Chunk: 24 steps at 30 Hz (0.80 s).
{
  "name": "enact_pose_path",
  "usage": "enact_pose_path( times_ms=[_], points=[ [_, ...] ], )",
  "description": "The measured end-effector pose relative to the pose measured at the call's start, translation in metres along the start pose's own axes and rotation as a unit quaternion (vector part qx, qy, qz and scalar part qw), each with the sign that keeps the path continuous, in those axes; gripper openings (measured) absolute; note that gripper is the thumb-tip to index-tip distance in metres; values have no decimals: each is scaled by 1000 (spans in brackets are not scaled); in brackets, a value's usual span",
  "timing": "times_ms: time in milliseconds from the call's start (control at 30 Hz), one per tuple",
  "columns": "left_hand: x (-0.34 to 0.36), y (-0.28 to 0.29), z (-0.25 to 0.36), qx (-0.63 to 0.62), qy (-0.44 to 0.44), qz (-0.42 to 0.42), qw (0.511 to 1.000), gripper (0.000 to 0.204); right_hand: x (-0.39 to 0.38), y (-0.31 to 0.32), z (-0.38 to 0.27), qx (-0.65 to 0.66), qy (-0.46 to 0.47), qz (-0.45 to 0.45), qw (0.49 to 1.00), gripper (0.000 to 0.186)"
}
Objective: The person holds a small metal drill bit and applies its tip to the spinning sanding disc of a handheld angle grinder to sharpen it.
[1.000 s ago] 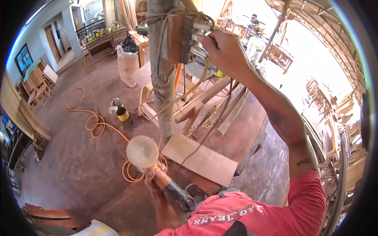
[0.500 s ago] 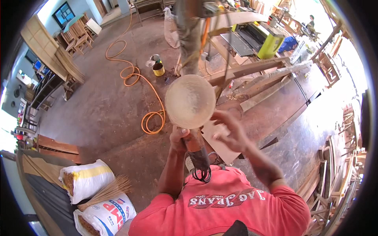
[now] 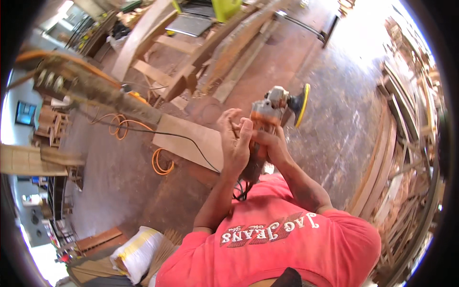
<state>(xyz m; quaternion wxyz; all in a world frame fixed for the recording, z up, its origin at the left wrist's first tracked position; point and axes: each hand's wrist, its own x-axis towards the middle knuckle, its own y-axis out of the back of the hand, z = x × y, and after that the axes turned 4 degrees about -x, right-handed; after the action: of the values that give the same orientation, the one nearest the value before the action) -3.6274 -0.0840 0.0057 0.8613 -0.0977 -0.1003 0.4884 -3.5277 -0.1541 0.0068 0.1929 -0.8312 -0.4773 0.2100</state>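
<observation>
Orange-and-black power tool, yellow-edged dark disc, red shirt, white lettering, orange hose

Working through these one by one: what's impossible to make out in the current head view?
Head view:
Yellow-edged pad: working face turned away.
Left hand: borders the sander in view; contact unclear.
Black cord: partly hidden behind the left forearm.
Wooden panel: cut off by the left edge.
</observation>
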Motion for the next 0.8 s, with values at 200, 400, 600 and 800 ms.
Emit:
enact_pose_path(
  times_ms=[200, 400, 600, 800],
  points=[
    [-19, -11, -20, 173, 75, -144, 972, 65, 21, 50, -26, -113, 113, 183, 970, 45],
    [13, -8, -12, 198, 98, -267, 938, 54, 20, 44, -54, 65, 102, 147, 982, 43],
    [20, 16, 20, -154, 360, -297, 871, 56, 62, 31, -32, 394, 13, -145, 907, 48],
    [-29, 48, 40, 122, 84, -199, 969, 62, 98, 16, -5, 279, 7, -171, 945, 50]
  ],
)
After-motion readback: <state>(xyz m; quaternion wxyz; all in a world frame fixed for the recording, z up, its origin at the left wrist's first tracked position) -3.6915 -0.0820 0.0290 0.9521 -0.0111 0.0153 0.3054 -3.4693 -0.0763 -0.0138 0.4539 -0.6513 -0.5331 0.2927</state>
